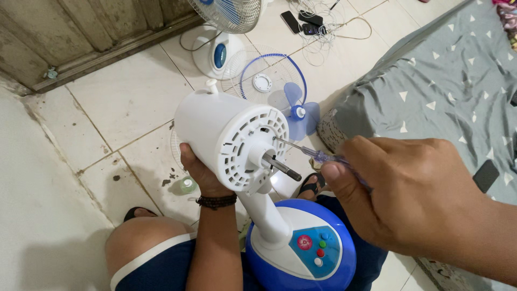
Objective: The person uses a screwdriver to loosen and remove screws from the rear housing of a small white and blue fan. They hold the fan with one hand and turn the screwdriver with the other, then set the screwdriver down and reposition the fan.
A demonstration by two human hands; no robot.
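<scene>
Firmly, left hand grips ribbed plastic motor housing; right hand pinches slim screwdriver.

- Second fan, white with blue, on the tiled floor
- Loose fan guard and blue blade, near the mattress
- Phones among cables
- Small green bottle

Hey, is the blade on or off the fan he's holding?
Off. The motor housing shows its bare shaft; a loose blue blade lies on the floor.
</scene>
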